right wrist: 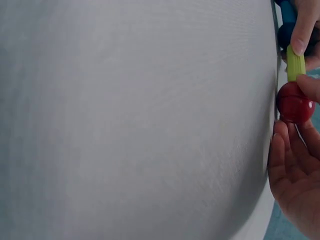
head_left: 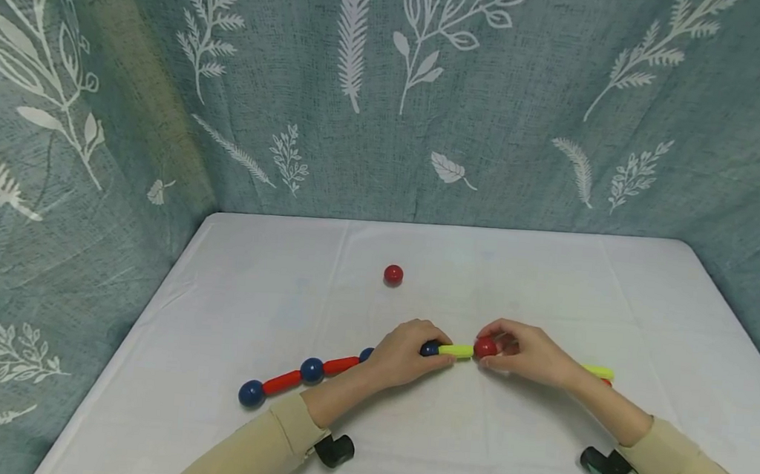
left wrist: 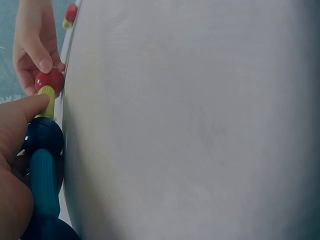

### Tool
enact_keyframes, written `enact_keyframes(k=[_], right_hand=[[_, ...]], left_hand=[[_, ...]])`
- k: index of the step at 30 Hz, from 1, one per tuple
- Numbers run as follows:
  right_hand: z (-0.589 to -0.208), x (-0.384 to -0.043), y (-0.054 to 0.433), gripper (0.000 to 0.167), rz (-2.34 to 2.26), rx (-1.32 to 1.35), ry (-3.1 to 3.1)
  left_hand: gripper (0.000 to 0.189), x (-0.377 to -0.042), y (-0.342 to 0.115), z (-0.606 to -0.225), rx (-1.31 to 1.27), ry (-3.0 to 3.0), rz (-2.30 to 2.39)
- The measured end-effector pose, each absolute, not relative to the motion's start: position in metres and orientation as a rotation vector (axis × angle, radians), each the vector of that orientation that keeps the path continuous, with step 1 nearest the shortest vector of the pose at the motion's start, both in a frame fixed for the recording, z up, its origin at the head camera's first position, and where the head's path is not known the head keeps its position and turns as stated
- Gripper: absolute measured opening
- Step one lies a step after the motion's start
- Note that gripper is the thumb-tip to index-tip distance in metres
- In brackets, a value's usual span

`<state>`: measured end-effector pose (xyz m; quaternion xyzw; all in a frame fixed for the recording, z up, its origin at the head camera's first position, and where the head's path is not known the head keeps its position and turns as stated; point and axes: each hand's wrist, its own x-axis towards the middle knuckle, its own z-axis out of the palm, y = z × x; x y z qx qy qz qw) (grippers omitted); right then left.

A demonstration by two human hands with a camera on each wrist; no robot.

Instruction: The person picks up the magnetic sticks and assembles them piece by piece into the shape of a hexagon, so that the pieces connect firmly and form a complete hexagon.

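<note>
Left hand [head_left: 404, 354]: fingers curled round the chain [head_left: 312, 371] at its blue rod [left wrist: 44, 172], thumb on the yellow rod [head_left: 463, 351]. Right hand [head_left: 531, 355]: fingers narrow, pinching a red ball [head_left: 485, 347]. Ball touches the rod's end; whether joined, cannot tell. Chain runs leftward over the white worktop [head_left: 505, 440], red rods [head_left: 283, 383] between blue balls [head_left: 251, 393]. Loose red ball [head_left: 393, 274] farther back. Second yellow rod [head_left: 600, 372] partly hidden by the right forearm [head_left: 610, 415].
</note>
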<state>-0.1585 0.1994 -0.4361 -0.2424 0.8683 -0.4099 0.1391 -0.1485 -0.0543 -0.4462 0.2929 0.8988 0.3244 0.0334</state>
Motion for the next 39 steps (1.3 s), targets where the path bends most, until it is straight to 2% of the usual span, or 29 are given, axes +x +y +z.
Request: enact_keyframes(k=[12,19,25,39], right_hand=[[-0.441,-0.162,0.188,0.034,-1.18,-0.864,2.53],[-0.442,-0.166,0.173,0.023,-1.116,-1.0,2.567],[-0.438,-0.172,0.173,0.021,-1.085,-0.972,2.62],[-0.437,-0.192,0.191,0.017,-1.075,-0.758,2.758]], left_hand=[[0.022,-0.149,-0.057,-0.442,0.877,2.74,1.0],[0.034,-0.147,-0.07,-0.434,0.861,2.76,0.858],[0.039,-0.144,-0.102,-0.428,0.8,2.785,0.837],[0.033,-0.121,-0.172,-0.411,0.35,2.977,0.754]])
